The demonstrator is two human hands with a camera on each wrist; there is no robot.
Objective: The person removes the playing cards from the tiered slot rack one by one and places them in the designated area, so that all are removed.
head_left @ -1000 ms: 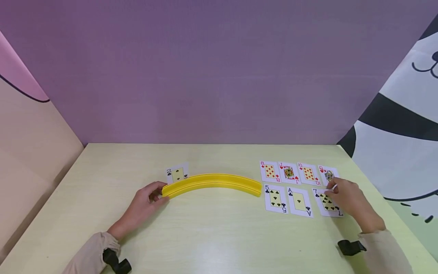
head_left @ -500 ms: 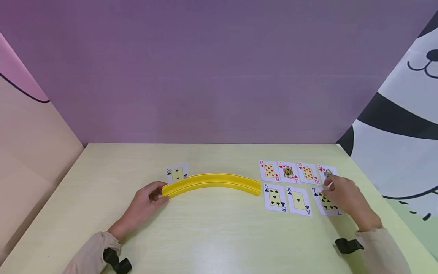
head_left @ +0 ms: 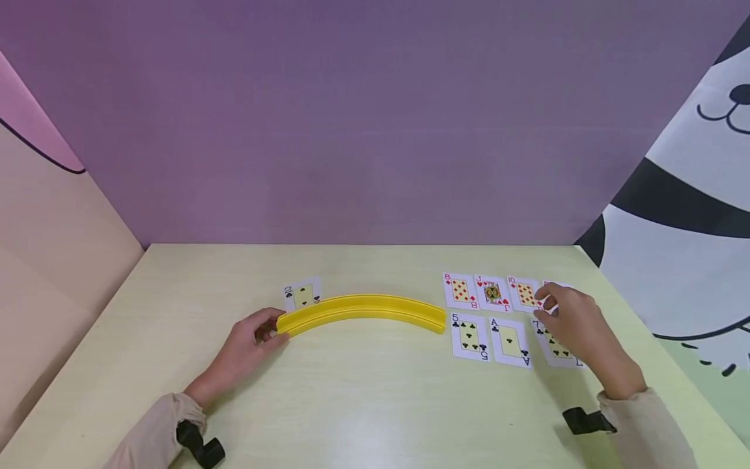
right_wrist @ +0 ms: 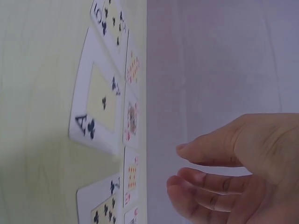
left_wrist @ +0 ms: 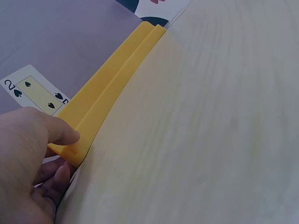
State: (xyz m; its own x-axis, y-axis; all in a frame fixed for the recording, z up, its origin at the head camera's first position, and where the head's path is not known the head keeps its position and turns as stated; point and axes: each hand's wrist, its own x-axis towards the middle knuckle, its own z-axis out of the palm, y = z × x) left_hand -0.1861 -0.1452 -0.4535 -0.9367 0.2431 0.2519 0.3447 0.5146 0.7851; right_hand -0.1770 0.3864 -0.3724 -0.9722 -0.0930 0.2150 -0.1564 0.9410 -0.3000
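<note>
My left hand [head_left: 249,345] grips the left end of a curved yellow playing card holder [head_left: 363,307], thumb on its front side in the left wrist view. A two of spades [left_wrist: 35,91] shows behind that end, its lower edge hidden by the holder. My right hand [head_left: 577,322] hovers over the playing cards on the right, fingers loosely bent. Nothing sits between its thumb and fingers in the right wrist view. Beneath it lie the seven of clubs [head_left: 553,350] and a queen that is mostly covered. The ten of diamonds [head_left: 521,292] is near its fingertips.
The back row also has an eight of diamonds [head_left: 459,290] and a jack of hearts [head_left: 491,293]. In front lie a five of clubs [head_left: 469,337] and an ace of clubs [head_left: 511,342]. A purple wall [head_left: 363,130] closes off the table's [head_left: 363,404] far edge.
My right hand has moved left and slightly away from me, covering more of the queen and reaching the ten of diamonds. The left hand and the card holder stay in place.
</note>
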